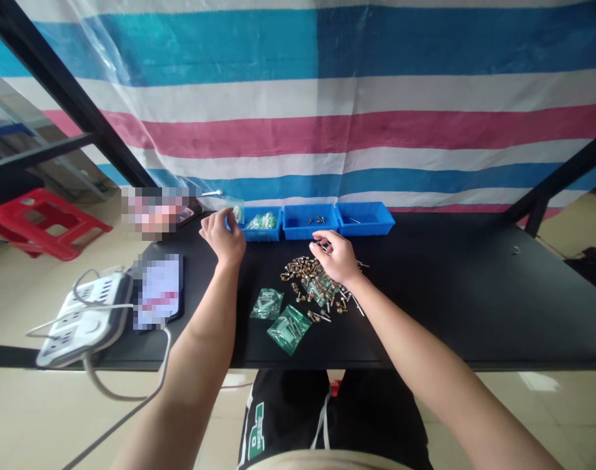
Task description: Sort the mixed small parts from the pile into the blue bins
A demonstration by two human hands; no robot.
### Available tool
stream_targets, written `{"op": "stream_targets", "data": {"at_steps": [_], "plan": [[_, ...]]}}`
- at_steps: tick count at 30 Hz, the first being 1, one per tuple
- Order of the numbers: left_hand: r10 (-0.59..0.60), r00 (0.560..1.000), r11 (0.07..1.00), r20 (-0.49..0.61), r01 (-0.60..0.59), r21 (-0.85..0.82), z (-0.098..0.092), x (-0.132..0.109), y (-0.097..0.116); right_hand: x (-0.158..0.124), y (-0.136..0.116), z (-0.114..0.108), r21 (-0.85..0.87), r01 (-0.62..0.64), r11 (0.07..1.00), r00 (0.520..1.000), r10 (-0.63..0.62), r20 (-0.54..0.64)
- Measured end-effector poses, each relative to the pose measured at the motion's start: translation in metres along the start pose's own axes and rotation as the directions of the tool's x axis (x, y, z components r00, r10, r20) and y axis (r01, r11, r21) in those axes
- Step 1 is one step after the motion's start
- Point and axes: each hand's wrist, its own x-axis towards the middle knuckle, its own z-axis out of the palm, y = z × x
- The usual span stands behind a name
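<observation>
My left hand (224, 235) is raised at the left blue bin (280, 225), its fingers pinched on a small clear-green plastic packet (237, 207). Several similar packets (262, 222) lie inside that bin. Over the back of a loose pile of bronze-coloured screws (302, 269), my right hand (335, 254) is closed, with a small dark screw (320, 243) between thumb and fingers, partly hidden. Silvery pins (359, 307) are mixed into the pile. Two green packets of metal pins, one smaller (267, 304) and one larger (290, 329), lie in front of it.
The middle blue bin (298, 228) holds a few screws; the right blue bin (369, 228) holds a thin pin. A white power strip (85, 316) with cables and a phone (175, 287) lie at the left. A red stool (47, 222) stands beyond the black table (454, 313).
</observation>
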Motion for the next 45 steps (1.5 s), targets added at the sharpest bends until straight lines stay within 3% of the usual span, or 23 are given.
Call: {"op": "stream_targets", "data": {"at_steps": [9, 14, 19, 24, 30, 36, 41, 45], "plan": [[-0.026, 0.999, 0.996, 0.043, 0.023, 0.083, 0.007, -0.001, -0.007, -0.003, -0.004, -0.001, -0.099, 0.111, 0.989, 0.99, -0.101, 0.099], [-0.062, 0.987, 0.989, 0.147, 0.041, 0.143, 0.005, -0.002, -0.004, -0.005, -0.003, 0.0, -0.117, 0.149, 0.982, 0.979, -0.13, 0.158], [-0.037, 0.988, 0.99, 0.15, 0.016, 0.14, 0.004, -0.003, -0.002, -0.006, -0.003, 0.001, -0.142, 0.177, 0.974, 0.972, -0.15, 0.183], [-0.079, 0.954, 0.972, 0.289, 0.01, 0.234, -0.001, -0.001, 0.004, -0.006, -0.003, -0.001, -0.155, 0.184, 0.971, 0.964, -0.148, 0.22], [-0.138, 0.916, 0.942, 0.377, 0.004, 0.334, -0.002, -0.001, 0.007, -0.006, -0.004, -0.002, -0.168, 0.192, 0.967, 0.957, -0.146, 0.251], [-0.065, 0.952, 0.953, 0.299, -0.03, 0.302, -0.004, -0.005, 0.013, -0.006, -0.006, -0.002, -0.18, 0.205, 0.962, 0.951, -0.153, 0.268], [-0.115, 0.92, 0.943, 0.375, -0.018, 0.333, -0.005, -0.003, 0.012, -0.007, -0.007, -0.002, -0.185, 0.215, 0.959, 0.941, -0.152, 0.303], [-0.046, 0.909, 0.962, 0.413, -0.07, 0.262, -0.005, -0.002, 0.011, -0.007, -0.008, -0.003, -0.189, 0.212, 0.959, 0.933, -0.141, 0.331]]}}
